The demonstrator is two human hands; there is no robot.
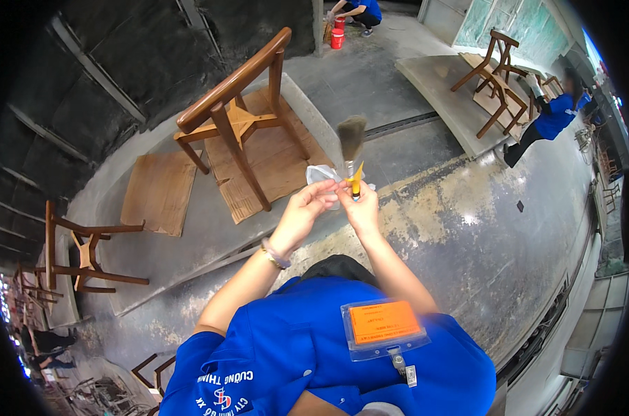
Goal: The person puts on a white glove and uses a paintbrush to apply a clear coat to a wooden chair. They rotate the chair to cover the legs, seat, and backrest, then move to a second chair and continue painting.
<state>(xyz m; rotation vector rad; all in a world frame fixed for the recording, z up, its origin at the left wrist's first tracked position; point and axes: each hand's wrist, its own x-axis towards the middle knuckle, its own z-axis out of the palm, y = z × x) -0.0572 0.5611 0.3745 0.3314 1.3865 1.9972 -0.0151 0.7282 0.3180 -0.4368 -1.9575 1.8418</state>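
Observation:
Both my hands meet in front of my chest, fingertips close together. My left hand is closed on a thin, crumpled white sheet; whether it is plastic or cloth I cannot tell. In my right hand is a paintbrush, its grey-brown bristles pointing up and away, with a yellow part by the fingers. My right fingertips also come up to the white sheet. Just beyond my hands, a brown wooden chair frame without a seat stands on a cardboard sheet.
Another chair frame lies to the left, near a loose cardboard piece. At far right, a person in blue works beside a chair frame on a platform. Someone crouches at the back by red buckets.

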